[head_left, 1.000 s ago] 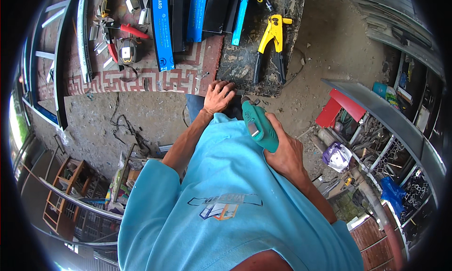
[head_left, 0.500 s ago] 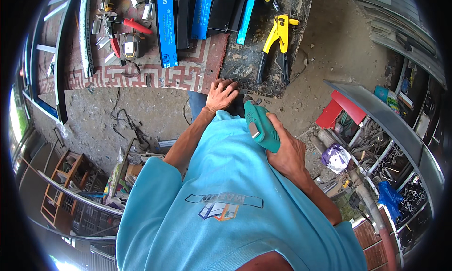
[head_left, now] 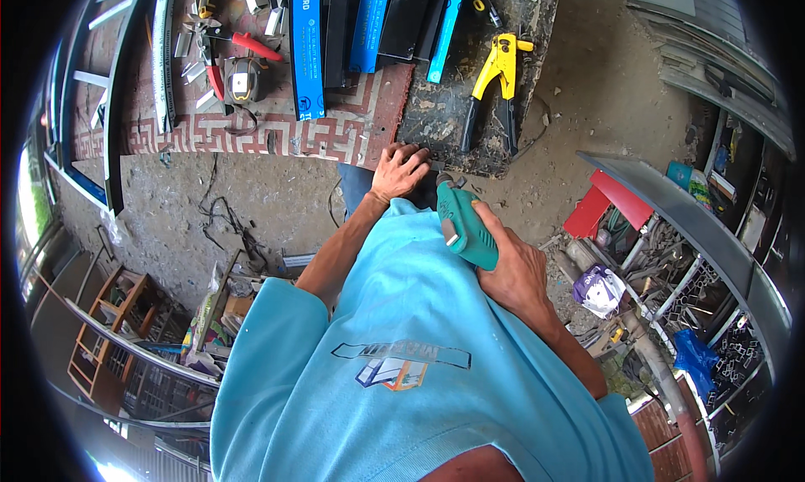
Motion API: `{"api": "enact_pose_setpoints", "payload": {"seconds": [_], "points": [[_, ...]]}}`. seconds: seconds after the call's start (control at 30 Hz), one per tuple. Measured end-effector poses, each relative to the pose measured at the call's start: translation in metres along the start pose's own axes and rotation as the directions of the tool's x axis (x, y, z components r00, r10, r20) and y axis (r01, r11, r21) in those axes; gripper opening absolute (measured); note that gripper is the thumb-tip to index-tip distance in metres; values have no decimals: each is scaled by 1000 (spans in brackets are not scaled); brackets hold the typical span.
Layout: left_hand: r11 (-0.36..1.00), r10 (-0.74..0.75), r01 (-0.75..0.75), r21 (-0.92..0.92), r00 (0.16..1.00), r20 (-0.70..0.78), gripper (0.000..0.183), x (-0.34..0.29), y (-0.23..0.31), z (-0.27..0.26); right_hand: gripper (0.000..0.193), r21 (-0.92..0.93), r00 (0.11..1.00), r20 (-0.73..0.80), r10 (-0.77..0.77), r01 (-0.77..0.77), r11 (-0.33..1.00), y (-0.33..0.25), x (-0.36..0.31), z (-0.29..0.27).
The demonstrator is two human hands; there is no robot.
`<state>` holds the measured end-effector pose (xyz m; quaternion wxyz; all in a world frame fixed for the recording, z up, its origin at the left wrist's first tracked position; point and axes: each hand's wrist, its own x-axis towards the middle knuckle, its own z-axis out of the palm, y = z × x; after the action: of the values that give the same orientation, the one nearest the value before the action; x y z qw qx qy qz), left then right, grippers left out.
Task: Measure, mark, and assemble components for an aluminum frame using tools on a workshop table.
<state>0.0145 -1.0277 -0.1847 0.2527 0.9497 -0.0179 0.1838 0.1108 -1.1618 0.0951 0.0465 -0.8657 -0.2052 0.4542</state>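
Observation:
In my right hand [head_left: 516, 274] is a green power drill [head_left: 466, 230], held by its grip in closed fingers. Its chuck points away from me, toward the table's near edge; whether a bit touches anything there is hidden. My left hand [head_left: 402, 172] rests at that edge with its fingers curled, just left of the drill's chuck. What those fingers press on is covered by the hand. Beyond the drill, a yellow hand riveter [head_left: 499, 73] with black handles lies on the dark, worn part of the table [head_left: 428, 117].
Blue-filmed aluminium strips [head_left: 307, 54], a tape measure [head_left: 243, 80] and red-handled snips [head_left: 215, 81] lie on the table's patterned mat [head_left: 189, 138]. A metal frame [head_left: 113, 121] stands at left. To the right are a slanted metal sheet [head_left: 700, 218] and a scrap pile [head_left: 599, 289].
The view has shifted slightly, so the table and its tools appear a little further right. Both hands and the drill keep almost the same places.

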Motion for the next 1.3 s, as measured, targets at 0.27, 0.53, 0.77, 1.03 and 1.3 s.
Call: {"api": "enact_pose_setpoints", "payload": {"seconds": [0.27, 0.53, 0.77, 1.03, 1.3], "points": [[1000, 13, -13, 3, 1000, 5, 19, 0, 1, -4, 80, 35, 999, -28, -32, 33, 999, 2, 0, 6], [1000, 3, -2, -17, 1000, 14, 17, -2, 2, -2, 82, 290, 993, -15, 113, -104, 951, 12, -8, 0], [983, -174, 179, -31, 976, 129, 57, -6, 0, 4, 78, 253, 997, -74, 6, 13, 967, 6, -6, 8], [985, -160, 167, -51, 981, 112, 59, -5, 1, 3, 76, 247, 995, -97, -37, 60, 967, 8, -4, 15], [989, -143, 146, -17, 983, 111, 59, 1, -4, 4, 77, 196, 995, -90, -36, 54, 979, 0, 3, 11]]}}
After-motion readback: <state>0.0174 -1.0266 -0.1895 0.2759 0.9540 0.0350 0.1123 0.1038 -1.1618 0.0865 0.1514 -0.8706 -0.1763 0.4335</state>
